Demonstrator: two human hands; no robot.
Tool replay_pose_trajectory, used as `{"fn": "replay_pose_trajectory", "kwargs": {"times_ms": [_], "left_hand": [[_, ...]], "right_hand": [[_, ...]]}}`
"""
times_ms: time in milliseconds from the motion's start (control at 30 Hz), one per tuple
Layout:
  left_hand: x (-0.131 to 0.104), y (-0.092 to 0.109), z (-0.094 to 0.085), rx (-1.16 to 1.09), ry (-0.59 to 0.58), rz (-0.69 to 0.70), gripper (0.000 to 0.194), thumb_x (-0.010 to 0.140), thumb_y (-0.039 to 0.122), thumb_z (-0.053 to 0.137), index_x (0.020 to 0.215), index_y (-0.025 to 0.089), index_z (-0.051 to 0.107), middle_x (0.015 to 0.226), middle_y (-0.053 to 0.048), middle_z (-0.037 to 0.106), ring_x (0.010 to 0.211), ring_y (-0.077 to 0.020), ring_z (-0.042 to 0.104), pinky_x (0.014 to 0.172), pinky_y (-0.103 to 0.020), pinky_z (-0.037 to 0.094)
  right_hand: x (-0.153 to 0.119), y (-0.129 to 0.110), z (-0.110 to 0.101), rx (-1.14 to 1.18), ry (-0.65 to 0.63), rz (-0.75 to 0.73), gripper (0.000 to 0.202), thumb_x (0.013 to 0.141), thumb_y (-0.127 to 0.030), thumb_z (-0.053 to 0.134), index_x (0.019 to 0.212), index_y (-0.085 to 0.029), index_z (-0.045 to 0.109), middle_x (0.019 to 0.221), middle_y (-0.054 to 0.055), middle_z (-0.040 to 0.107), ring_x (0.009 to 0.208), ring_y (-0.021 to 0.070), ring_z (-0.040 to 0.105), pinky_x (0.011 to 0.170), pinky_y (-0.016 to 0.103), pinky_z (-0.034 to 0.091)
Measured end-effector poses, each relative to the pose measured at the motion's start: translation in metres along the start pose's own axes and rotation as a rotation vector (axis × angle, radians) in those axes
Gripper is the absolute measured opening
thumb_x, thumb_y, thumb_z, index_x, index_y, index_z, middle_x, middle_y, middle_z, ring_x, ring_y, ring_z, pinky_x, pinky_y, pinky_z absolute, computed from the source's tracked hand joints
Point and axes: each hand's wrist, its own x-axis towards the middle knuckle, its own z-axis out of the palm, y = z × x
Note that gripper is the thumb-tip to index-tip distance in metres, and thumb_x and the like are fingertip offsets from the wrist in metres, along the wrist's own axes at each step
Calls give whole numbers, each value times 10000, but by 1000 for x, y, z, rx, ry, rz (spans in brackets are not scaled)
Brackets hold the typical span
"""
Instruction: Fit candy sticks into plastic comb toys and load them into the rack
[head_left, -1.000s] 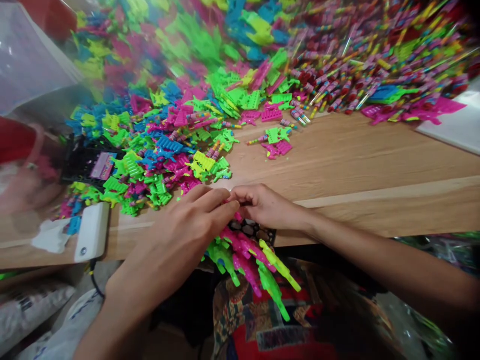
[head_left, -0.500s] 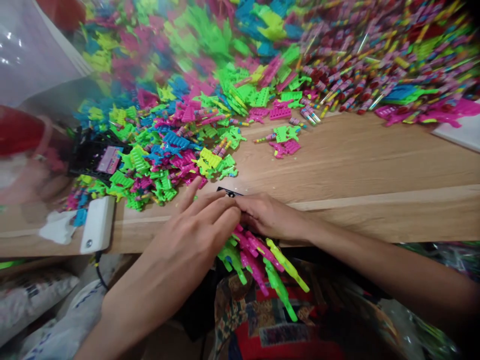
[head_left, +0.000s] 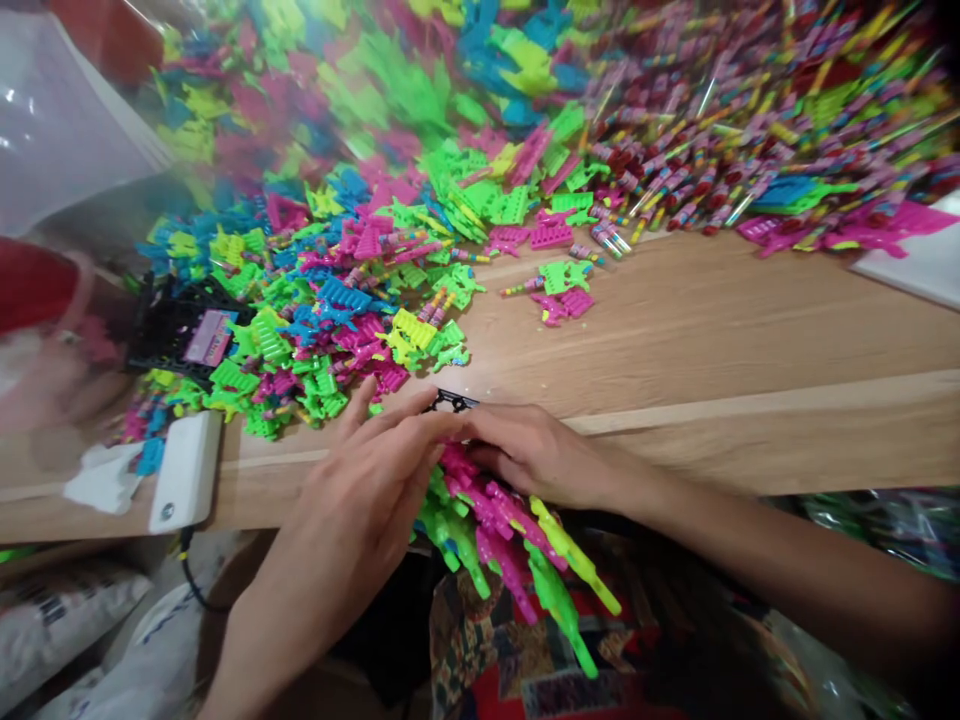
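My left hand [head_left: 375, 480] and my right hand [head_left: 532, 450] meet at the table's front edge, over a cluster of pink, green and yellow plastic pieces [head_left: 502, 520] that hangs toward my lap. A small black openwork piece [head_left: 454, 401] shows just beyond my fingertips. The left fingers are bent around the near end of the cluster, with one finger raised. My right hand is curled against it from the other side; its fingertips are partly hidden. Which fingers bear the black piece cannot be made out.
A large heap of bright plastic pieces [head_left: 345, 300] spreads over the left and back. Small striped tubes [head_left: 697, 150] pile up at the back right. A black rack [head_left: 187, 330] and a white power bank [head_left: 186, 472] with a cable lie left. Another person's hand [head_left: 52, 385] is at far left.
Both hands and the cluster have shifted slightly down in the view, and the left hand's fingers have moved left. More of the black openwork piece shows. The whole scene has shifted slightly left.
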Motion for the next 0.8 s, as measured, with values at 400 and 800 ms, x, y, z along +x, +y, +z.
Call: {"fn": "replay_pose_trajectory", "kwargs": {"times_ms": [400,800], "left_hand": [[-12,3,22,134,275,-84,167,960,151,557,1107,224,589,1373,-101,657,1368,-266,569,1283,-580,241],[-15,3,20,33,219,-41,267,867,14,589,1074,180,626,1111,-44,726,1205,-194,664,1275,-503,335]], "right_hand": [[5,-5,-6,-58,-60,-42,145,970,-83,501,971,-176,613,876,48,672,827,168,613,789,287,498],[15,-16,-34,87,-68,159,192,987,-133,594,1135,-193,700,1055,52,745,990,173,681,894,300,508]]}}
